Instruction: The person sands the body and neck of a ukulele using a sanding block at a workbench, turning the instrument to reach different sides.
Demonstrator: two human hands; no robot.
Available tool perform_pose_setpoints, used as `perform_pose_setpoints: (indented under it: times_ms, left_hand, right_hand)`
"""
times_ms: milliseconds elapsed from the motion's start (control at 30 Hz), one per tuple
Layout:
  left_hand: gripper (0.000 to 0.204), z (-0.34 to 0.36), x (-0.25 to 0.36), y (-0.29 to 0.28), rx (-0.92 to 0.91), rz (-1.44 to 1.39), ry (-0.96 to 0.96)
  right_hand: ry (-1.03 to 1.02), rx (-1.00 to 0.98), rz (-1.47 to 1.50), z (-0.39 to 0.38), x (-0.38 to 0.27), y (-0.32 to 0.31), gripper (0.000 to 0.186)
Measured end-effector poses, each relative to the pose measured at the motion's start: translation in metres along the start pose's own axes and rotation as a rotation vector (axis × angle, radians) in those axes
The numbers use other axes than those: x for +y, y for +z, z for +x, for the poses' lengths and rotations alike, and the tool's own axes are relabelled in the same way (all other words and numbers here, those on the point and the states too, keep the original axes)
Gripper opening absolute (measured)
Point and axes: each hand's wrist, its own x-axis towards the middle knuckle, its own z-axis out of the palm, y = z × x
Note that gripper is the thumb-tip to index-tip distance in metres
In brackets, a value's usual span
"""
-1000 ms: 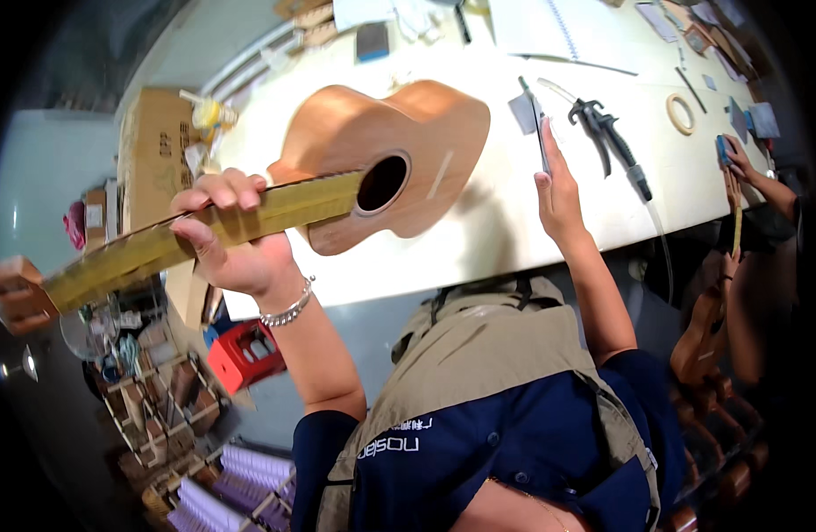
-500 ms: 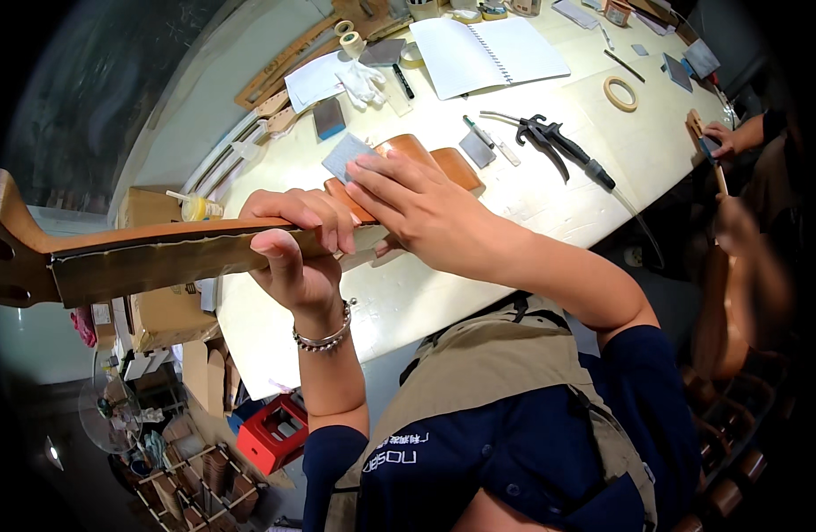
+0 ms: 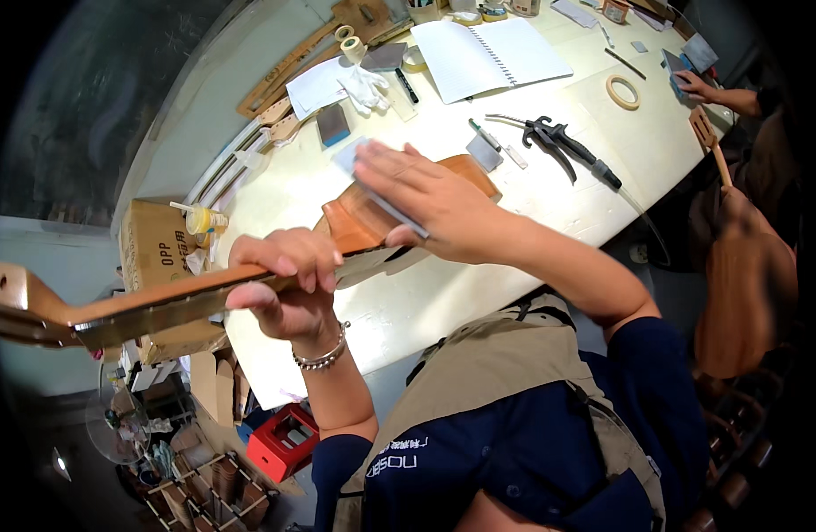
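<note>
My left hand (image 3: 288, 282) is wrapped round the neck (image 3: 173, 300) of a brown wooden guitar, with the thumb standing off on the near side. Toward the left edge runs the headstock (image 3: 27, 306); a covering strip lies along the fretboard side. My right hand (image 3: 430, 199) presses a thin grey sanding sheet (image 3: 348, 158) flat on the guitar body (image 3: 344, 222), fingers laid over it. Most of the body is hidden under that hand and forearm. Beyond it on the table lie a grey sanding piece (image 3: 485, 152) and a pen (image 3: 486, 133).
A black air blow gun (image 3: 558, 146) with a hose lies on the pale table (image 3: 603, 106). Farther back are an open notebook (image 3: 492, 58), a tape roll (image 3: 622, 92), a glove (image 3: 365, 87) and a sanding block (image 3: 333, 126). A co-worker's hand (image 3: 696, 87) is at far right.
The headstock end has dipped and the guitar has turned, showing more of its body. My left hand shifted slightly left and down. The co-worker's hand moved back to a block on the table.
</note>
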Motion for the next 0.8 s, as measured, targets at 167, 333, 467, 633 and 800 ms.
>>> perform_pose_setpoints:
  times_ms: [167, 333, 467, 633, 800]
  left_hand:
    - [0.054, -0.017, 0.013, -0.024, 0.042, -0.041, 0.056]
    - [0.053, -0.030, 0.019, -0.045, 0.083, -0.093, 0.080]
    - [0.052, -0.023, 0.020, -0.037, -0.012, -0.078, 0.054]
    - [0.050, -0.014, 0.013, -0.021, 0.013, 0.017, 0.026]
    - [0.043, -0.020, 0.017, -0.023, 0.141, 0.066, 0.032]
  right_hand:
    - [0.256, 0.233, 0.512, -0.034, 0.013, 0.040, 0.072]
    - [0.219, -0.106, -0.525, -0.057, 0.056, 0.026, 0.069]
    - [0.253, 0.094, 0.231, -0.041, 0.020, 0.043, 0.068]
    - [-0.056, -0.243, -0.340, 0.022, -0.025, -0.005, 0.073]
    - [-0.089, -0.203, -0.158, 0.032, -0.022, 0.017, 0.070]
